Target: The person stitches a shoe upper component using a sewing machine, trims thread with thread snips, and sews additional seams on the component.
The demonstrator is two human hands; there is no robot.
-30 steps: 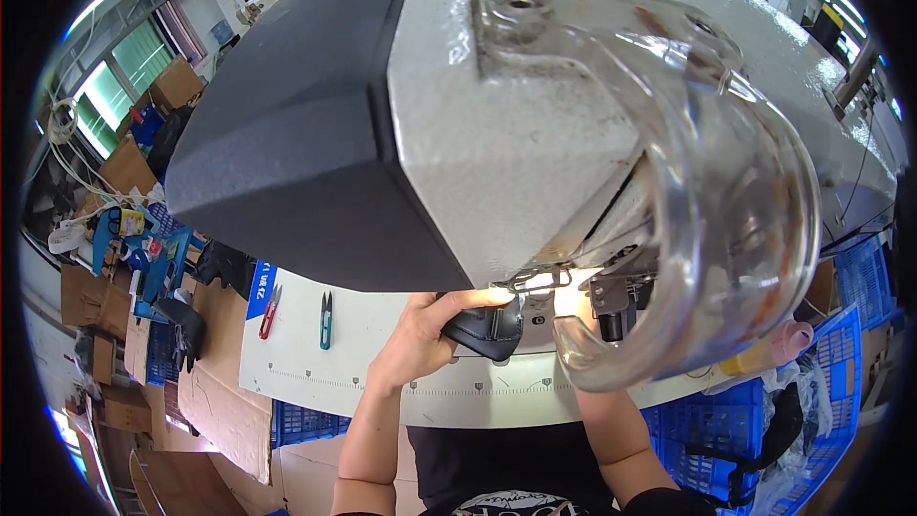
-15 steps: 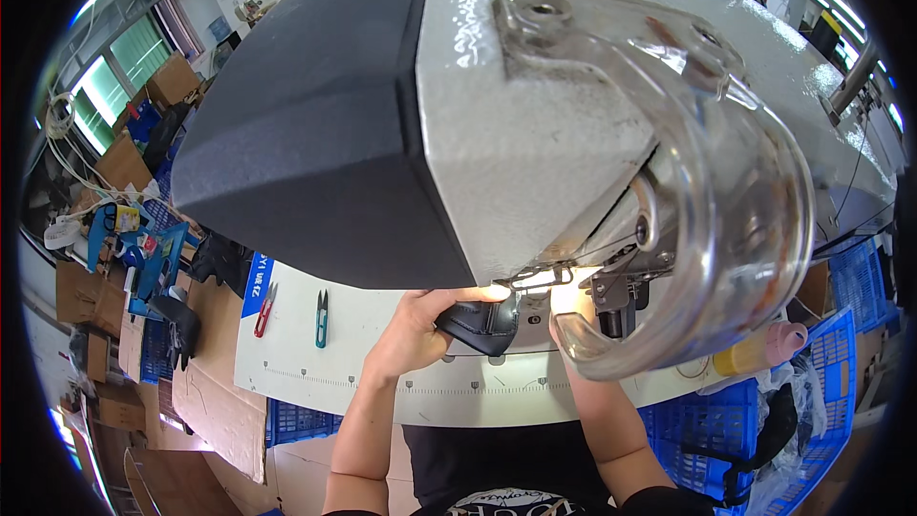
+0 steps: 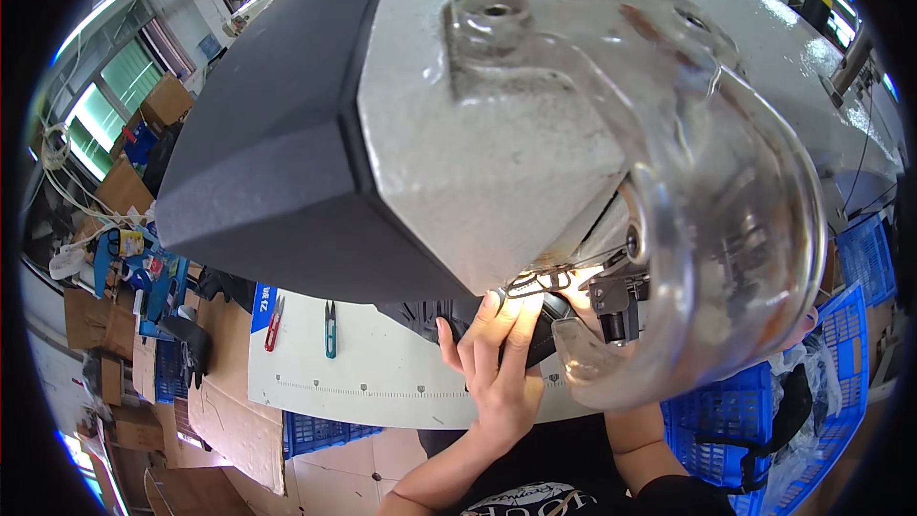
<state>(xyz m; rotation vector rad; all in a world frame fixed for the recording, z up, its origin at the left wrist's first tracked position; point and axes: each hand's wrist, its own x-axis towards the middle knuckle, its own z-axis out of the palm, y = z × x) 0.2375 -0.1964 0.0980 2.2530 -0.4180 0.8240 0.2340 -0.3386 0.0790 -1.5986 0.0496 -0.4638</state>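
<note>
A dark fabric piece (image 3: 458, 317), judged soft and light, is pressed flat under the left hand (image 3: 497, 363), fingers spread; the right hand's state cannot be told.

One head-worn fisheye view looked steeply down from just above the sewing machine (image 3: 478, 134), so close that its grey head and clear guard (image 3: 726, 258) filled most of the picture. It faced the front edge of the white surface (image 3: 382, 373) below. Straight lines bowed toward the dark round rim.
</note>
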